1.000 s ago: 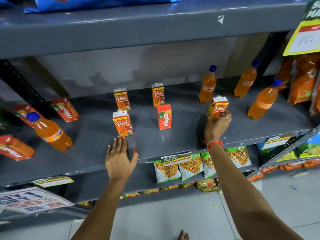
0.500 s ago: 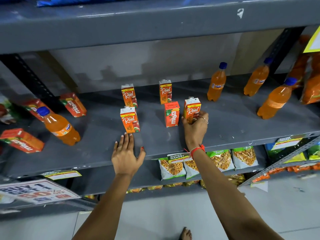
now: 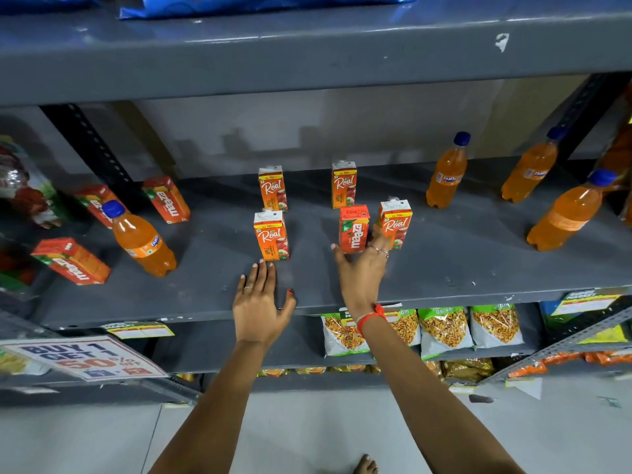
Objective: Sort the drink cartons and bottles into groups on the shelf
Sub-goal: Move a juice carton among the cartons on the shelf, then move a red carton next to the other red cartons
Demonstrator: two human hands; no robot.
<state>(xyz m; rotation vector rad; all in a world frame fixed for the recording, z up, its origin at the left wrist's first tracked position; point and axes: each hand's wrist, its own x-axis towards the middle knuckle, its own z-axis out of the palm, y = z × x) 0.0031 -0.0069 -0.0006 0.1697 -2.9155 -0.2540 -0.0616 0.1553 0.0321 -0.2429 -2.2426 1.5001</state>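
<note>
— How many cartons?
— Four Real cartons (image 3: 271, 235) and five Maaza cartons (image 3: 354, 228) on the shelf (image 3: 205, 299), plus four bottles (image 3: 446, 172).
— Hands?
— Left hand (image 3: 260, 302) flat at the front edge; right hand (image 3: 362, 268) spread, empty.

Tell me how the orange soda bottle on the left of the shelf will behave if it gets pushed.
The soda bottle stands upright and looks nearly full, so it is probably heavy for its size. It is tall on a narrow base, so a push near the blue cap may tip it. Being round, it would likely roll on the shelf once down, perhaps toward the red carton beside it.
</note>
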